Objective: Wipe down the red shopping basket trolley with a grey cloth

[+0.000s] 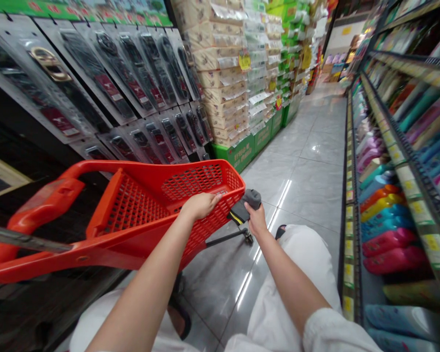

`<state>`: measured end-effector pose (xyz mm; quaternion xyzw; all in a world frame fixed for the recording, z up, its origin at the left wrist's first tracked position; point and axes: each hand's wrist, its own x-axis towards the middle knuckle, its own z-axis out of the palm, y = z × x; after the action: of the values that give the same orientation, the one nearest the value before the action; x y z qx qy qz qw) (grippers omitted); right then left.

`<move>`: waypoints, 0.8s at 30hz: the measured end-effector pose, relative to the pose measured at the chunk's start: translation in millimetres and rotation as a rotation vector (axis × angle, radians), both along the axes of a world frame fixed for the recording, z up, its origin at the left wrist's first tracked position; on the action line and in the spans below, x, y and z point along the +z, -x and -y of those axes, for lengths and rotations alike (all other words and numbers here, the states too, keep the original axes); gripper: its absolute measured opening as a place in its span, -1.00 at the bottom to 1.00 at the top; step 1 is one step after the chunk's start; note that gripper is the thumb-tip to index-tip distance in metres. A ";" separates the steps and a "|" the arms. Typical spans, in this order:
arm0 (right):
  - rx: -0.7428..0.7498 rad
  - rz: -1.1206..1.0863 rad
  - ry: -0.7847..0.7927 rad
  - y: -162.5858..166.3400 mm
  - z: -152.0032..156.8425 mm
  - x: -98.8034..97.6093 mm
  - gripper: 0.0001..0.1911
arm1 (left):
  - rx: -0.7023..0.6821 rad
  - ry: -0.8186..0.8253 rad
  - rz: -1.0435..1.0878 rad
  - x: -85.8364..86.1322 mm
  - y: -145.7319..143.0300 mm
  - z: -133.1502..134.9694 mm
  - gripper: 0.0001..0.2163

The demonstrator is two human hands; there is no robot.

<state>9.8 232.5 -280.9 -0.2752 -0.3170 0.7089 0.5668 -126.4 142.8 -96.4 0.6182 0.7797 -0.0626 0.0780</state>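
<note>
A red plastic shopping basket cart [139, 205] stands tilted in front of me in a shop aisle. My left hand [200, 204] rests on the basket's near rim, fingers curled over the edge. My right hand [255, 220] is closed round the grey grip [250, 199] of the cart's pull handle, just right of the basket. A thin black handle rod [225, 238] runs below the basket toward a small wheel. The basket looks empty through its mesh.
Packaged black items hang on the wall at left [106, 83]. Stacked tissue packs on green crates [238, 98] line the far left. Shelves of colourful bottles [388, 210] run along the right. Shiny tiled floor [308, 161] stretches ahead between them.
</note>
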 end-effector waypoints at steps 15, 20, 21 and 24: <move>-0.146 0.211 -0.083 -4.7 -4.9 33.3 -0.53 | -0.012 0.002 0.000 -0.5 0.5 -1.8 -0.32; -0.166 0.494 -0.549 -19.7 -33.5 68.1 -0.52 | -0.016 -0.010 -0.007 -1.2 -7.6 -11.4 -0.34; -0.114 0.559 -0.635 -20.7 -36.7 69.0 -0.47 | -0.019 -0.013 -0.013 -1.5 -10.3 -14.2 -0.35; -0.044 0.737 -0.780 -23.5 -43.9 67.4 -0.30 | -0.031 -0.035 -0.054 -0.9 -18.9 -19.6 -0.44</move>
<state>33.3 276.4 -213.5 -0.2813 -0.7291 0.3826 0.4928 -107.6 162.4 -97.3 0.6294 0.7729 -0.0665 0.0452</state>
